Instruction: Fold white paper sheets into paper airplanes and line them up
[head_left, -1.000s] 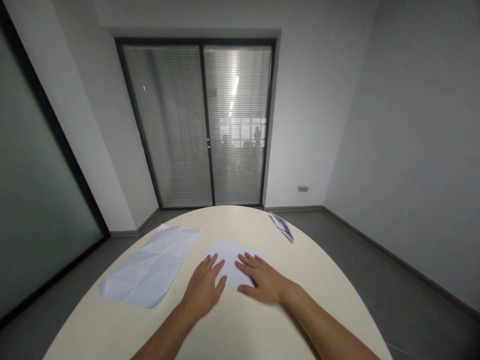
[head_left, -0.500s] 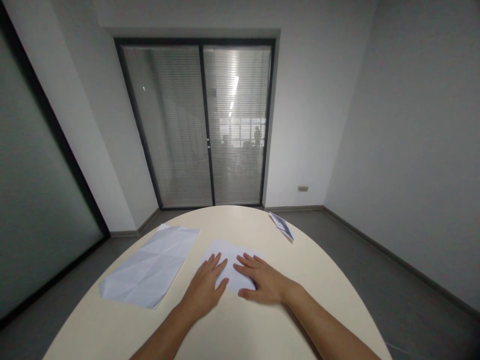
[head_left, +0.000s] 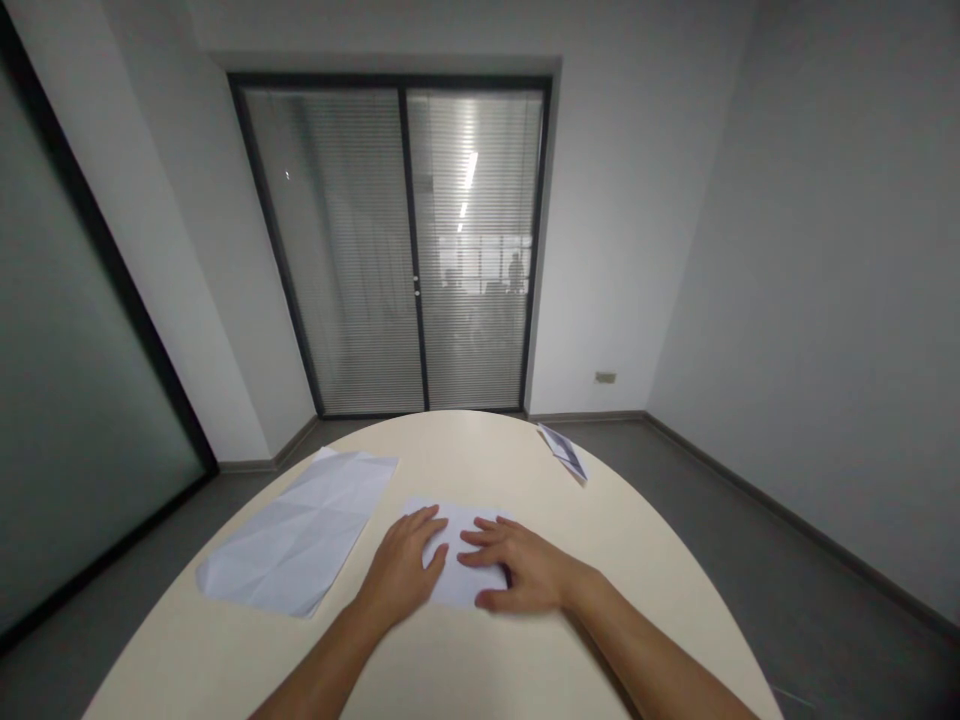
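Note:
A small white sheet of paper [head_left: 461,582] lies flat on the table in front of me, partly covered by both hands. My left hand [head_left: 405,562] rests on its left side with the fingers stretched out and the thumb apart. On the right side of the sheet lies my right hand [head_left: 514,565], fingers spread and pointing left. Neither hand grips anything. To the left is a larger stack of creased white paper [head_left: 300,535], apart from my hands.
The round cream table [head_left: 465,450] spreads out under everything. Near its far right edge lies a folded piece of paper [head_left: 562,452]. Beyond the table stands a glass door with blinds [head_left: 345,260], and a wall socket [head_left: 605,378] sits low on the wall.
The small sheet has turned and shifted slightly toward me, its far edge now nearly level. My left hand has moved slightly left, and my right fingers have shifted a little left and nearer.

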